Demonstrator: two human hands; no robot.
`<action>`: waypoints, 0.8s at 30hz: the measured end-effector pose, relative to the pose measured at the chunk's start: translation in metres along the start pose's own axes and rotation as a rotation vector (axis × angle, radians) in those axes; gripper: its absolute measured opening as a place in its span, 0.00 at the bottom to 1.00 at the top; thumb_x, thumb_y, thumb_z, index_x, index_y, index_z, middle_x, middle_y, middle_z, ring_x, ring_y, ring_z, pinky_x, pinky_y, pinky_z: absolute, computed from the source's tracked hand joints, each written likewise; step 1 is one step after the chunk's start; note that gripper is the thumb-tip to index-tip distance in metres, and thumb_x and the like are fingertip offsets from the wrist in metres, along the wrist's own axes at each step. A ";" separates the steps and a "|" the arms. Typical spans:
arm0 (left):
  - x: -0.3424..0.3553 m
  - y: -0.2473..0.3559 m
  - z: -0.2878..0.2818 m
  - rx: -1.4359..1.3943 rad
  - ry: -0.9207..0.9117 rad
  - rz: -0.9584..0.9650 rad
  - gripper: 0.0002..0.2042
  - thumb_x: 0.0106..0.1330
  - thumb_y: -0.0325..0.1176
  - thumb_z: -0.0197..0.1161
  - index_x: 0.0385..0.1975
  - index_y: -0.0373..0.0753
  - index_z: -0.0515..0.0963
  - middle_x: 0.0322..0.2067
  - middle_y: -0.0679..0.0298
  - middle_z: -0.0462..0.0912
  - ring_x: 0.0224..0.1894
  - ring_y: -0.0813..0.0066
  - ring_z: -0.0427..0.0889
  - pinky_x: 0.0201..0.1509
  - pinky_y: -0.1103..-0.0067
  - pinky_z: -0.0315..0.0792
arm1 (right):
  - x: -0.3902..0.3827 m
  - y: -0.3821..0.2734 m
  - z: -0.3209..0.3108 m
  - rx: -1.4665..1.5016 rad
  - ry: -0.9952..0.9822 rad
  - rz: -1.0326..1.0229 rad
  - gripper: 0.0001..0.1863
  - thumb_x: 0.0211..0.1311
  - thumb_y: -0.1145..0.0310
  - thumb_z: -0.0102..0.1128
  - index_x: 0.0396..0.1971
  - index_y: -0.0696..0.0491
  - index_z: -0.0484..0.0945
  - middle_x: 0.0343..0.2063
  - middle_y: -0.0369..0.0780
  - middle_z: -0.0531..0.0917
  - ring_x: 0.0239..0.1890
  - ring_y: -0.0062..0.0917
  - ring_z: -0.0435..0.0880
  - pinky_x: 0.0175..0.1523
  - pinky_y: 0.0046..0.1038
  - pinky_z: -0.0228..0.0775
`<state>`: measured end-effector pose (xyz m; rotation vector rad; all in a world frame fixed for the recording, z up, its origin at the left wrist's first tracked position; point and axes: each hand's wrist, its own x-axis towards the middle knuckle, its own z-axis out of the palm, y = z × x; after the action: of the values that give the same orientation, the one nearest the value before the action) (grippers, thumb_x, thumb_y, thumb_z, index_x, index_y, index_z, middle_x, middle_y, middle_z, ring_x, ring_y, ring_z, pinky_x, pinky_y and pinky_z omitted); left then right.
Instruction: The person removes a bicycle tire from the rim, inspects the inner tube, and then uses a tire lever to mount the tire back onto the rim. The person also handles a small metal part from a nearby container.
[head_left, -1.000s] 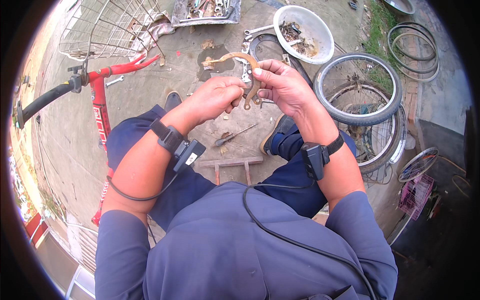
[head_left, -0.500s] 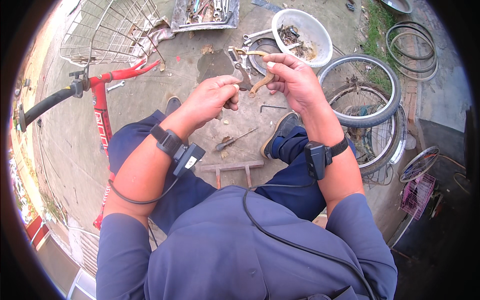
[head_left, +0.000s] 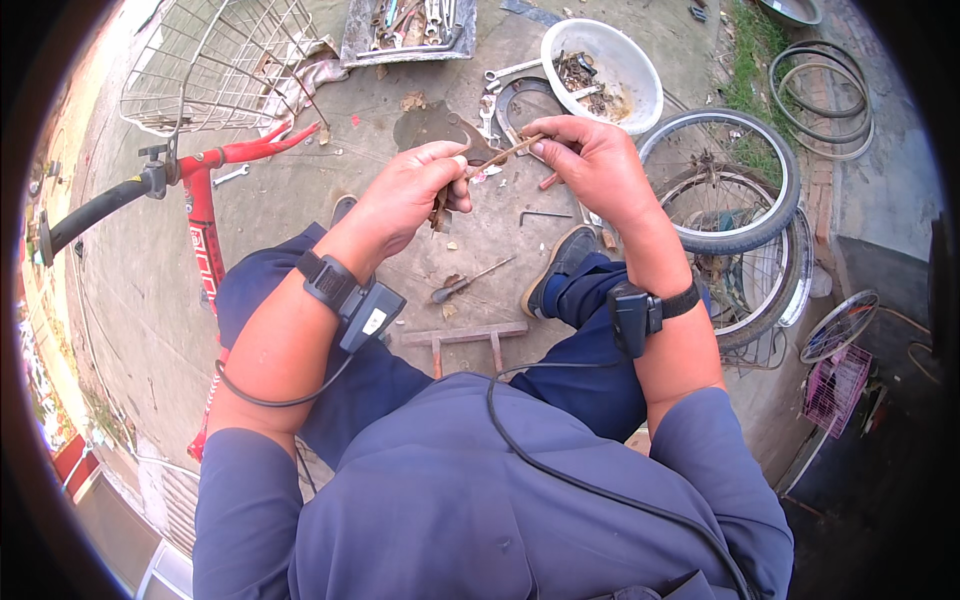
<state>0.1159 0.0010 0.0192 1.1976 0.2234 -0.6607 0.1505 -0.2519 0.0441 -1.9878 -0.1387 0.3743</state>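
Observation:
In front of me my left hand (head_left: 405,195) is closed on a dark curved metal piece (head_left: 474,142), which looks like a bicycle brake caliper arm; its hooked end points up and away. More dark metal shows below those fingers, mostly hidden. Between thumb and fingers my right hand (head_left: 598,165) pinches one end of a rusty brown brake arm (head_left: 508,155), now seen nearly edge-on. The rusty arm slants down to the left and meets the dark one at my left fingertips. Whether the two are joined cannot be told.
A red bicycle frame (head_left: 204,225) with a wire basket (head_left: 225,75) stands at left. A tool tray (head_left: 408,55) and white basin (head_left: 650,85) lie beyond my hands. Wheels (head_left: 790,190) rest at right. A screwdriver (head_left: 475,278), hex key (head_left: 545,213) and T-shaped metal piece (head_left: 463,333) lie nearer.
My right hand has turned the rusty arm from its broad curved side to nearly edge-on and lowered it towards my left hand. The dark arm has tilted, its hooked end now further left.

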 end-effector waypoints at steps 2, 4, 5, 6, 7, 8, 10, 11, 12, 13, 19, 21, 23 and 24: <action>0.002 -0.001 -0.002 -0.004 0.051 0.032 0.18 0.77 0.34 0.57 0.61 0.30 0.73 0.34 0.66 0.82 0.37 0.76 0.84 0.44 0.79 0.76 | -0.001 0.000 0.000 -0.171 0.099 -0.119 0.09 0.63 0.68 0.71 0.42 0.52 0.91 0.34 0.35 0.89 0.37 0.19 0.87 0.43 0.28 0.78; 0.006 -0.003 -0.001 -0.015 0.131 0.094 0.17 0.79 0.34 0.55 0.61 0.30 0.72 0.35 0.64 0.82 0.40 0.75 0.84 0.48 0.78 0.76 | -0.001 0.000 -0.007 -0.255 0.117 -0.139 0.09 0.63 0.68 0.71 0.40 0.52 0.91 0.33 0.36 0.88 0.36 0.22 0.87 0.43 0.30 0.77; 0.008 -0.003 -0.002 -0.038 0.164 0.112 0.18 0.79 0.34 0.56 0.61 0.30 0.73 0.36 0.64 0.83 0.42 0.76 0.84 0.50 0.77 0.76 | -0.001 0.000 -0.010 -0.310 0.125 -0.130 0.08 0.63 0.67 0.71 0.40 0.53 0.91 0.32 0.36 0.88 0.35 0.24 0.86 0.42 0.31 0.77; 0.008 -0.003 -0.002 -0.048 0.174 0.126 0.17 0.79 0.33 0.56 0.61 0.30 0.73 0.37 0.64 0.83 0.42 0.75 0.84 0.50 0.77 0.76 | -0.001 0.001 -0.010 -0.239 0.120 -0.160 0.09 0.63 0.68 0.71 0.40 0.53 0.91 0.31 0.36 0.88 0.34 0.23 0.86 0.41 0.30 0.77; 0.008 -0.003 -0.002 -0.060 0.190 0.133 0.17 0.79 0.33 0.55 0.61 0.30 0.73 0.38 0.64 0.83 0.42 0.75 0.84 0.50 0.77 0.77 | 0.001 0.001 -0.009 -0.168 0.114 -0.191 0.09 0.64 0.68 0.71 0.40 0.54 0.90 0.31 0.35 0.88 0.34 0.23 0.86 0.41 0.29 0.77; 0.008 -0.004 -0.002 -0.071 0.203 0.145 0.17 0.79 0.33 0.55 0.61 0.30 0.73 0.38 0.64 0.83 0.42 0.75 0.84 0.50 0.77 0.77 | 0.002 0.002 -0.009 -0.065 0.091 -0.165 0.09 0.65 0.68 0.70 0.41 0.55 0.90 0.31 0.35 0.88 0.33 0.22 0.85 0.40 0.28 0.76; 0.007 -0.003 -0.003 -0.040 0.159 0.121 0.17 0.79 0.32 0.56 0.61 0.30 0.73 0.40 0.63 0.84 0.44 0.75 0.85 0.51 0.77 0.77 | 0.001 0.003 -0.005 0.169 0.037 -0.048 0.10 0.67 0.68 0.69 0.42 0.58 0.89 0.31 0.35 0.88 0.32 0.21 0.85 0.38 0.25 0.76; 0.007 -0.004 -0.003 -0.036 0.131 0.120 0.17 0.79 0.32 0.56 0.61 0.30 0.72 0.41 0.63 0.84 0.44 0.74 0.85 0.52 0.77 0.77 | 0.000 0.003 -0.004 0.286 0.005 0.057 0.10 0.68 0.68 0.68 0.42 0.59 0.88 0.31 0.34 0.88 0.31 0.20 0.84 0.37 0.24 0.75; 0.007 -0.004 -0.004 -0.021 0.131 0.102 0.17 0.79 0.32 0.56 0.62 0.30 0.71 0.41 0.63 0.84 0.45 0.74 0.85 0.52 0.76 0.77 | 0.000 0.003 -0.002 0.303 0.008 0.057 0.11 0.69 0.69 0.67 0.43 0.60 0.88 0.31 0.34 0.88 0.31 0.18 0.84 0.36 0.23 0.75; 0.007 -0.005 -0.004 -0.016 0.129 0.093 0.18 0.79 0.32 0.56 0.63 0.30 0.71 0.42 0.62 0.84 0.46 0.73 0.86 0.52 0.76 0.77 | 0.000 0.003 -0.001 0.306 0.013 0.073 0.11 0.69 0.69 0.67 0.44 0.60 0.87 0.31 0.34 0.88 0.31 0.17 0.84 0.36 0.21 0.75; 0.008 -0.007 -0.003 -0.012 0.086 0.143 0.18 0.79 0.32 0.58 0.63 0.32 0.69 0.44 0.59 0.85 0.49 0.70 0.87 0.53 0.75 0.79 | 0.003 0.000 -0.001 0.349 -0.007 0.098 0.14 0.73 0.68 0.64 0.51 0.62 0.83 0.34 0.40 0.88 0.34 0.22 0.87 0.33 0.24 0.83; 0.008 -0.007 -0.002 0.003 0.076 0.169 0.18 0.79 0.33 0.59 0.62 0.32 0.69 0.44 0.59 0.85 0.49 0.70 0.87 0.54 0.74 0.79 | 0.003 0.000 -0.002 0.382 -0.025 0.108 0.15 0.73 0.68 0.64 0.51 0.61 0.83 0.35 0.39 0.88 0.34 0.21 0.87 0.33 0.23 0.80; 0.007 -0.007 0.000 0.027 0.071 0.190 0.17 0.79 0.33 0.59 0.61 0.33 0.69 0.44 0.58 0.85 0.49 0.69 0.87 0.55 0.74 0.79 | 0.002 0.001 -0.004 0.446 -0.047 0.132 0.14 0.72 0.67 0.63 0.51 0.59 0.85 0.35 0.36 0.89 0.33 0.17 0.86 0.34 0.20 0.75; 0.007 -0.007 0.000 0.033 0.063 0.195 0.17 0.79 0.33 0.59 0.61 0.32 0.69 0.44 0.58 0.85 0.49 0.69 0.87 0.55 0.74 0.79 | 0.002 0.001 -0.005 0.482 -0.059 0.156 0.15 0.73 0.66 0.62 0.51 0.59 0.84 0.36 0.37 0.89 0.34 0.18 0.87 0.34 0.20 0.75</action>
<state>0.1176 -0.0032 0.0104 1.2547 0.1469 -0.4584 0.1536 -0.2559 0.0450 -1.5146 0.0668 0.5142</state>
